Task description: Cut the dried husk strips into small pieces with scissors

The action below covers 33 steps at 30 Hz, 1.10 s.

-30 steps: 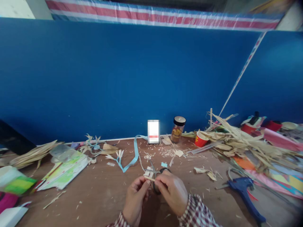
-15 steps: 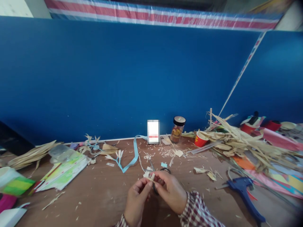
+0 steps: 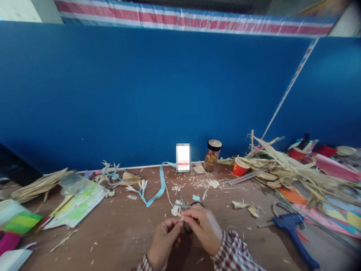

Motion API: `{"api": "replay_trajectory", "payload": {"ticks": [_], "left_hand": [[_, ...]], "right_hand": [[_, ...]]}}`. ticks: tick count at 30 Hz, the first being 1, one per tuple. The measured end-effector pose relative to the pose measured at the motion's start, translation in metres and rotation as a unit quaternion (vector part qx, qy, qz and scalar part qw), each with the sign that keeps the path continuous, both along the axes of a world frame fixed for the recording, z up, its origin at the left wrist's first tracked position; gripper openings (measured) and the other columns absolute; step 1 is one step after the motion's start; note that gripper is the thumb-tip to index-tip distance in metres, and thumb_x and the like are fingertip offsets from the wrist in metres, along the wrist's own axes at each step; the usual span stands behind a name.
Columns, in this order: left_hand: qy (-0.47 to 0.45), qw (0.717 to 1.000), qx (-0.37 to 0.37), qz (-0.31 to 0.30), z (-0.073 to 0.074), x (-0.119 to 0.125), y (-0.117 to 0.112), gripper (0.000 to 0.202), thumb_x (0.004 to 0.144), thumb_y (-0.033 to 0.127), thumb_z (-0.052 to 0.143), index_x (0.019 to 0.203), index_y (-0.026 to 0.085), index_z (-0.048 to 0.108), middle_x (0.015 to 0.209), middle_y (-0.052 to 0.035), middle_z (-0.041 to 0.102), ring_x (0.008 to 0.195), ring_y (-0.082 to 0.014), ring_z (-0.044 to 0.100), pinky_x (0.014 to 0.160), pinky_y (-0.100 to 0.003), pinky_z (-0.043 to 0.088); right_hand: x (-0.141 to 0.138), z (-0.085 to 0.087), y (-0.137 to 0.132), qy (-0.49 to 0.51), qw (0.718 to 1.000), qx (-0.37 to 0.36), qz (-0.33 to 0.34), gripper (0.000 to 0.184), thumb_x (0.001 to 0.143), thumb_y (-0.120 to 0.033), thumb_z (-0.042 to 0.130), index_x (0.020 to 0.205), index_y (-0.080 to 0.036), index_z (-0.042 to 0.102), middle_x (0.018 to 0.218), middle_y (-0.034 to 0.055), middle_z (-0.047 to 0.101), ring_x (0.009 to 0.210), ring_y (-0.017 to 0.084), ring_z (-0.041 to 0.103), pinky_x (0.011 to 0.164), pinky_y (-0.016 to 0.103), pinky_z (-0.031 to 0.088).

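My left hand (image 3: 163, 241) and my right hand (image 3: 205, 229) meet low in the centre, thumbs and fingertips pinched together. Between them is a small pale strip of corn husk (image 3: 181, 216), mostly covered by the fingers. Just beyond the fingertips lies a pale husk scrap (image 3: 176, 207). Scissors (image 3: 184, 205) rest on the table behind and partly under my right hand, their blades pointing away and black handles partly hidden. A light-blue ribbon (image 3: 161, 184) runs behind, near a small husk flower (image 3: 141, 187).
Husk clippings litter the brown table (image 3: 113, 233). A jar (image 3: 212, 156) and a red paper cup (image 3: 239, 166) stand by the blue partition (image 3: 158, 90). Right are a husk pile (image 3: 282, 165) and a blue glue gun (image 3: 296, 233); left, a painted sheet (image 3: 81, 207).
My fingertips have drawn slightly down and together, and the husk strip between them shows less. More of the scissors and the pale scrap beyond my fingers is now visible.
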<state>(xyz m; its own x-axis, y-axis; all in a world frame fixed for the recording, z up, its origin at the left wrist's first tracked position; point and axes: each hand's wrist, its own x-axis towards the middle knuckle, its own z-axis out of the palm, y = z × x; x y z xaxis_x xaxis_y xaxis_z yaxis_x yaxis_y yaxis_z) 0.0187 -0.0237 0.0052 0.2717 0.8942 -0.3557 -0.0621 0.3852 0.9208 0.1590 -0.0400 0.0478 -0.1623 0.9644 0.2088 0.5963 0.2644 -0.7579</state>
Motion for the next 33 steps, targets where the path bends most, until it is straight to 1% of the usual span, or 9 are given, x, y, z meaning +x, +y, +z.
{"api": "replay_trajectory", "payload": {"ticks": [5, 9, 12, 15, 18, 22, 25, 30, 33], "left_hand": [[0.036, 0.998, 0.051, 0.019, 0.003, 0.0, -0.005, 0.029, 0.067, 0.041, 0.059, 0.062, 0.013, 0.058, 0.047, 0.0039, 0.048, 0.041, -0.005, 0.038, 0.04, -0.016, 0.028], [0.04, 0.997, 0.068, 0.019, 0.008, -0.003, -0.01, 0.028, 0.066, 0.04, 0.06, 0.061, 0.013, 0.058, 0.052, 0.0027, 0.051, 0.041, -0.0054, 0.04, 0.04, -0.017, 0.029], [0.026, 0.998, 0.044, 0.048, 0.01, -0.004, -0.008, 0.029, 0.067, 0.042, 0.059, 0.063, 0.013, 0.057, 0.053, 0.0026, 0.051, 0.041, -0.0053, 0.039, 0.039, -0.016, 0.029], [0.009, 0.996, 0.03, 0.089, 0.01, -0.002, -0.003, 0.029, 0.067, 0.042, 0.059, 0.065, 0.013, 0.057, 0.05, 0.0036, 0.049, 0.04, -0.0048, 0.037, 0.038, -0.016, 0.027], [0.004, 0.994, 0.048, 0.093, 0.009, 0.0, -0.001, 0.028, 0.066, 0.04, 0.06, 0.065, 0.012, 0.057, 0.051, 0.0033, 0.049, 0.041, -0.0052, 0.038, 0.039, -0.016, 0.028], [0.022, 0.995, 0.085, 0.039, 0.008, 0.0, -0.005, 0.027, 0.069, 0.039, 0.058, 0.068, 0.012, 0.059, 0.052, 0.0025, 0.051, 0.044, -0.0064, 0.04, 0.042, -0.017, 0.03], [0.051, 0.996, 0.079, 0.008, 0.006, -0.002, -0.006, 0.03, 0.07, 0.042, 0.055, 0.072, 0.012, 0.06, 0.053, 0.002, 0.052, 0.043, -0.0074, 0.041, 0.041, -0.018, 0.031], [0.078, 0.992, 0.098, -0.003, 0.01, -0.005, -0.009, 0.032, 0.071, 0.042, 0.054, 0.058, 0.013, 0.055, 0.047, 0.003, 0.047, 0.041, -0.007, 0.039, 0.042, -0.018, 0.029], [0.075, 0.992, 0.099, -0.003, 0.016, -0.005, -0.015, 0.033, 0.07, 0.042, 0.055, 0.056, 0.013, 0.053, 0.047, 0.0027, 0.048, 0.041, -0.0065, 0.038, 0.041, -0.018, 0.028]], "right_hand": [[0.002, -0.009, 0.003, -0.058, 0.996, 0.035, -0.051, 0.024, 0.085, -0.02, 0.042, 0.089, -0.025, 0.064, 0.079, 0.0016, 0.061, 0.072, 0.014, 0.055, 0.062, 0.021, 0.039], [0.022, -0.017, 0.018, -0.029, 0.991, 0.039, -0.127, 0.024, 0.084, -0.02, 0.041, 0.093, -0.023, 0.064, 0.08, 0.0038, 0.061, 0.074, 0.016, 0.056, 0.066, 0.024, 0.041], [0.03, -0.016, 0.024, 0.084, 0.992, -0.014, -0.091, 0.025, 0.081, -0.021, 0.046, 0.105, -0.021, 0.057, 0.074, 0.0009, 0.06, 0.064, 0.014, 0.056, 0.06, 0.022, 0.044], [0.021, -0.01, 0.02, 0.176, 0.981, -0.068, -0.033, 0.036, 0.08, -0.023, 0.049, 0.116, -0.021, 0.045, 0.083, 0.0002, 0.058, 0.053, 0.009, 0.052, 0.052, 0.02, 0.045], [0.008, -0.005, 0.013, 0.19, 0.975, -0.113, 0.017, 0.03, 0.077, -0.024, 0.053, 0.107, -0.02, 0.052, 0.094, 0.0022, 0.057, 0.048, 0.006, 0.051, 0.046, 0.018, 0.044], [-0.002, -0.005, 0.011, 0.172, 0.979, -0.1, 0.037, 0.019, 0.081, -0.029, 0.049, 0.082, -0.016, 0.063, 0.077, 0.0011, 0.06, 0.048, 0.008, 0.05, 0.046, 0.018, 0.041], [-0.004, -0.006, 0.012, 0.149, 0.986, -0.071, 0.022, 0.024, 0.082, -0.03, 0.047, 0.076, -0.016, 0.065, 0.072, 0.0019, 0.061, 0.051, 0.01, 0.052, 0.048, 0.019, 0.041], [-0.002, -0.008, 0.011, 0.083, 0.996, -0.034, 0.003, 0.024, 0.083, -0.027, 0.047, 0.073, -0.018, 0.067, 0.068, 0.0013, 0.062, 0.063, 0.013, 0.056, 0.06, 0.022, 0.042], [0.011, -0.011, 0.018, 0.072, 0.996, -0.022, -0.054, 0.027, 0.083, -0.03, 0.045, 0.073, -0.018, 0.066, 0.073, 0.0025, 0.064, 0.071, 0.016, 0.057, 0.067, 0.025, 0.042]]}}
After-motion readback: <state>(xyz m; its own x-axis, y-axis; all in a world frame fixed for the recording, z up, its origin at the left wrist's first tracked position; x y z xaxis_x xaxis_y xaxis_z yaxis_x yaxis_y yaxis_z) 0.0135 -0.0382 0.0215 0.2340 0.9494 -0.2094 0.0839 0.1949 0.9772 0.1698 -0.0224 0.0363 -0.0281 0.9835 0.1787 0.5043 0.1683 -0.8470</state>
